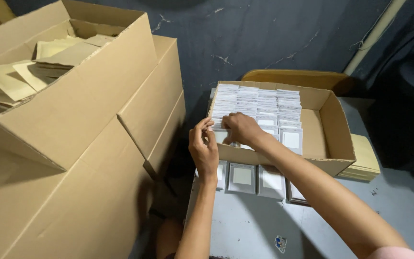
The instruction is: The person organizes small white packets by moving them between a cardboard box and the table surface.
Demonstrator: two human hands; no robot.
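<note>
While card stack [257, 108] fills box [334, 129], fingers [230, 121] touch its near end

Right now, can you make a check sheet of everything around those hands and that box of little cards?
Surface: grey table, bare patch near the front edge.
Job's things: open cardboard box packed with rows of small white packets; flat square packets lie in a row before it.
Clutter: big cartons at left, one holding tan envelopes; tan stack beside the box.
Grippers: left hand at the box's front wall; right hand inside, fingers on the packets.
Cables: thin cord along the pipe.
Surroundings: dark cracked wall.
</note>
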